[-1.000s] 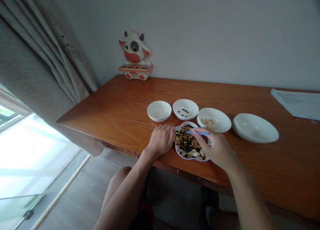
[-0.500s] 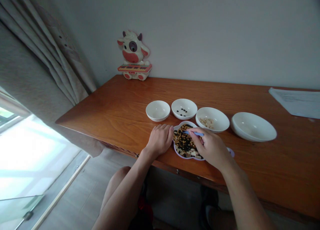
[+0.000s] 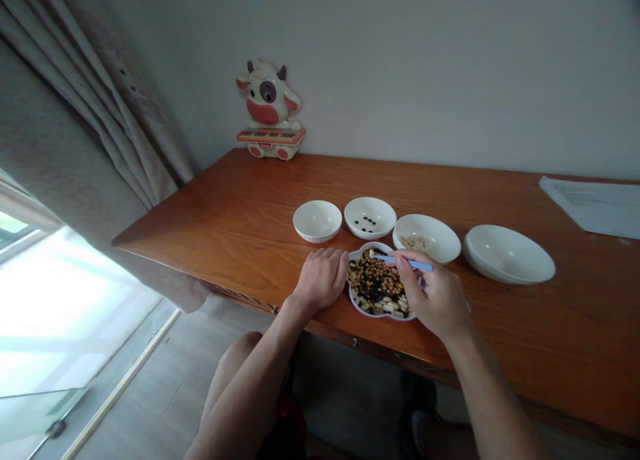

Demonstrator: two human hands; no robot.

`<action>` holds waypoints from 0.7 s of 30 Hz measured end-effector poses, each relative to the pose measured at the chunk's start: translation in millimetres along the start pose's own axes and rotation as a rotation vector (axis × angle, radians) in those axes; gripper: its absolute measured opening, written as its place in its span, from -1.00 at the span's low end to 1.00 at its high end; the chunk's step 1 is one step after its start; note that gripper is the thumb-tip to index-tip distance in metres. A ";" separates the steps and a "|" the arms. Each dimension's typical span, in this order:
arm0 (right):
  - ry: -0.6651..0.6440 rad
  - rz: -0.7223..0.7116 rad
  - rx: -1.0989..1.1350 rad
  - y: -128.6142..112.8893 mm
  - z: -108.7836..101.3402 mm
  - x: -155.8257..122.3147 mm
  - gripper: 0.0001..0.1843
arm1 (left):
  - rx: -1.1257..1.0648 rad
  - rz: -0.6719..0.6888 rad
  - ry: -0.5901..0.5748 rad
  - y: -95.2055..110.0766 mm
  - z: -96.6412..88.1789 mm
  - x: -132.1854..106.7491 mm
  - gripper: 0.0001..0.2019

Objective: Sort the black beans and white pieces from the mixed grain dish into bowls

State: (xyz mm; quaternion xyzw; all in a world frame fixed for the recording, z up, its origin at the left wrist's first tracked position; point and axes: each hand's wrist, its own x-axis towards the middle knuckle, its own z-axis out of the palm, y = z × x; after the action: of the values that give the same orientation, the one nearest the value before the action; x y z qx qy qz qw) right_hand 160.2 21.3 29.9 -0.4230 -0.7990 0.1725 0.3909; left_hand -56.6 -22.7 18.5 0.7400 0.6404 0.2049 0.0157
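Just in front of me lies a lilac-rimmed, flower-shaped tray (image 3: 351, 299) full of mixed black, yellow-brown and pale beans. My left hand (image 3: 321, 279) rests at its left edge, fingers curled together and the thumb side against the rim. My right hand (image 3: 435, 293) is over the tray's right side, closed around blue tweezers (image 3: 410, 263). Their tips point left above the beans, and a pale piece (image 3: 372, 253) shows at the tips. Behind the tray, one white bowl (image 3: 370, 210) holds several black beans, and another white bowl (image 3: 437, 232) holds pale pieces.
A white bowl (image 3: 317, 213) stands at the left of the row, and stacked white bowls (image 3: 510, 253) stand at the right. A cow-shaped toy keyboard (image 3: 270, 113) is at the back left of the wooden table (image 3: 225, 220). Papers (image 3: 595, 203) lie at the back right.
My right hand has moved right and slightly up with the tweezers, so more of them shows. A pale piece is now at their tips. My left hand has stayed by the tray.
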 end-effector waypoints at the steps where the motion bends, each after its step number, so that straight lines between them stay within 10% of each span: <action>1: 0.021 0.025 0.025 -0.1 -0.8 -0.6 -0.70 | -0.002 -0.004 0.000 0.1 -0.2 0.0 -0.62; 13: 0.345 0.263 0.229 8.4 -23.1 5.0 -0.63 | -0.029 -0.016 0.005 1.7 -1.9 -0.1 -0.61; 21: 0.341 0.295 0.212 17.5 -17.9 3.5 -0.63 | -0.013 -0.019 0.006 1.0 0.4 0.0 -0.61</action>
State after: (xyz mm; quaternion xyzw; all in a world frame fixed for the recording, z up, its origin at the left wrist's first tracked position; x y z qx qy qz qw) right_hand 182.3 33.4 32.3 -0.5149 -0.6284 0.2365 0.5329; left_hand -55.5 -22.8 18.4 0.7333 0.6461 0.2110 0.0205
